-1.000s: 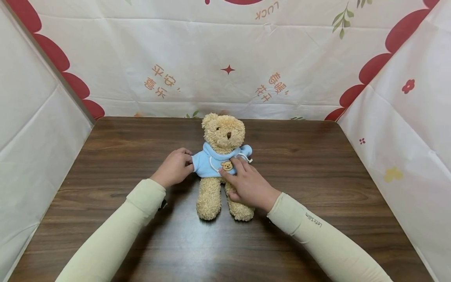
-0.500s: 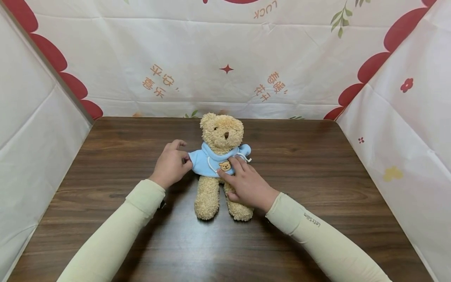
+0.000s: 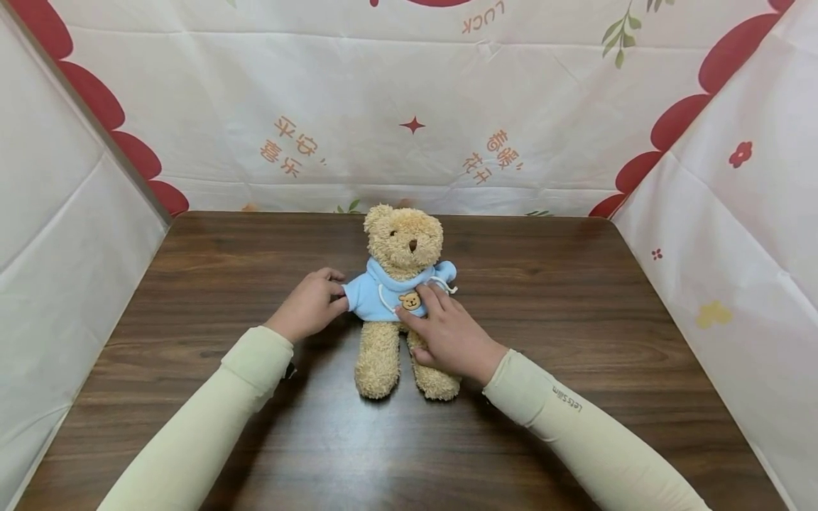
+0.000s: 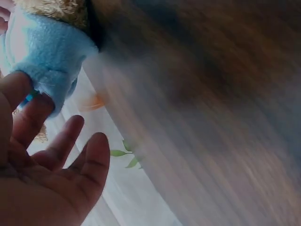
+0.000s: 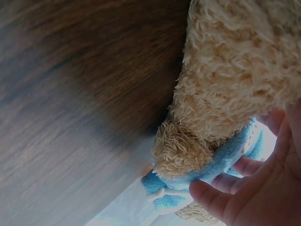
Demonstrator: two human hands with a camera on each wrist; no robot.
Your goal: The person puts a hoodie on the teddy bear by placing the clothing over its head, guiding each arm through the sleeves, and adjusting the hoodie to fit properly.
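Note:
A tan plush teddy bear in a light blue hoodie lies face up on the table. My left hand is at the sleeve on the left side; in the left wrist view, the thumb and index finger pinch the sleeve's end, while the other fingers stay loose. No paw shows at that cuff. Across the hoodie's front, beside the bear-face patch, rests my right hand with its fingers extended. Part of one leg is hidden beneath it. In the right wrist view, the bear's fur fills the upper right.
The dark wood-grain table extends around the bear. White printed cloth walls with red scalloped trim stand behind it and at both sides. A white drawstring lies over the hoodie near the right fingers.
My left hand's fingers lifted at the cuff half a second ago and are lower again now, around the sleeve's end. The right hand and the bear have stayed nearly in place.

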